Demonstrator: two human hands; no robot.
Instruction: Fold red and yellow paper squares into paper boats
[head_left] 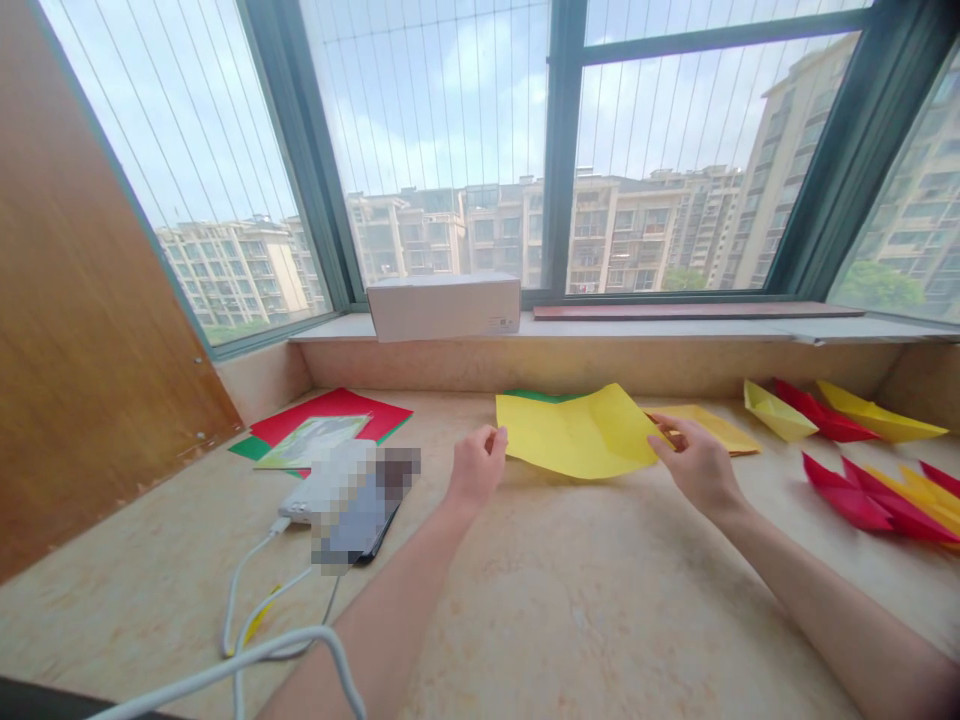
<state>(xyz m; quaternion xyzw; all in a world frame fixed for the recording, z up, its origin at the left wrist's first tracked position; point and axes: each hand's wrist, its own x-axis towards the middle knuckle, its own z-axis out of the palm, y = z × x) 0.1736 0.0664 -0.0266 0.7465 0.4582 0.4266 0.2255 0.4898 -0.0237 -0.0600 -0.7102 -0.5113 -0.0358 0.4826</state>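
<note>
A yellow sheet of paper (pixel 577 435) is stretched between my two hands, with a faint crease down its middle and its edges slightly curled. My left hand (pixel 478 462) pinches its left edge, while my right hand (pixel 694 462) grips the right edge between thumb and fingers. Behind the sheet, a strip of green paper (pixel 544 396) peeks out. Orange-yellow papers (pixel 712 428) lie just beyond my right hand, partly covered by it.
Folded paper boats in yellow (pixel 881 412) and red (pixel 847 492) stand at the right. On the left lie red paper (pixel 322 415), a white power bank (pixel 330 480), a blurred phone (pixel 367 510) and white cables (pixel 247 600). A white box (pixel 446 308) sits on the windowsill (pixel 330 328).
</note>
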